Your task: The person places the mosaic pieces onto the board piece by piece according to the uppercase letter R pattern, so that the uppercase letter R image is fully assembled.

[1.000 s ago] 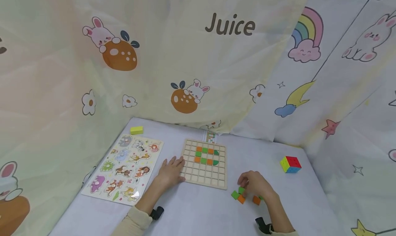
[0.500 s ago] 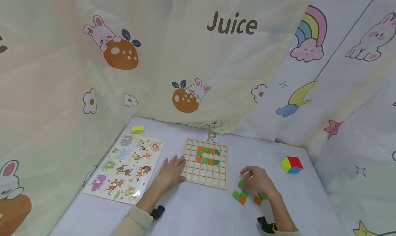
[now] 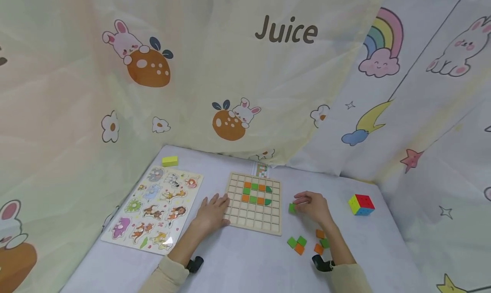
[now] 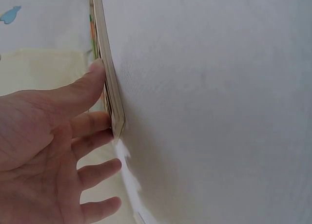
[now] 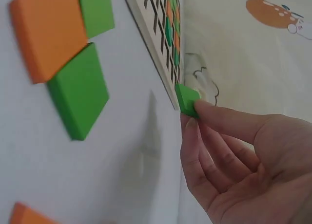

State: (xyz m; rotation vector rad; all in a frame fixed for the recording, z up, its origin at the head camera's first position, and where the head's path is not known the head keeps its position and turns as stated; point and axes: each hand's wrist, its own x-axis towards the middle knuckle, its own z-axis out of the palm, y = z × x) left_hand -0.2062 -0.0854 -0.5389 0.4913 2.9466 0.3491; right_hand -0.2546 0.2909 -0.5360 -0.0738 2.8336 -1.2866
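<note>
A wooden grid board (image 3: 251, 218) lies on the table with orange and green pieces set in its upper cells. My left hand (image 3: 210, 213) rests at the board's left edge, fingers spread; in the left wrist view the thumb (image 4: 92, 83) touches the board's side. Just right of the board, my right hand (image 3: 315, 207) pinches a green square tile (image 5: 186, 100) between thumb and fingertips. Nearer to me lie two green tiles and an orange tile (image 3: 299, 249) in a cluster. By the right wrist are two more orange tiles and a green tile (image 3: 324, 243).
An animal picture puzzle (image 3: 153, 212) lies left of the left hand. Behind it sits a yellow block (image 3: 170, 161). A small pattern card (image 3: 262, 170) shows behind the board. Over at the right stands a colored puzzle cube (image 3: 361, 204). Printed cloth (image 3: 184, 71) hangs along the table's back.
My right hand has left the loose tiles with a green tile and moved forward toward the board. An orange tile it covered now shows. The left hand has stayed at the board's edge.
</note>
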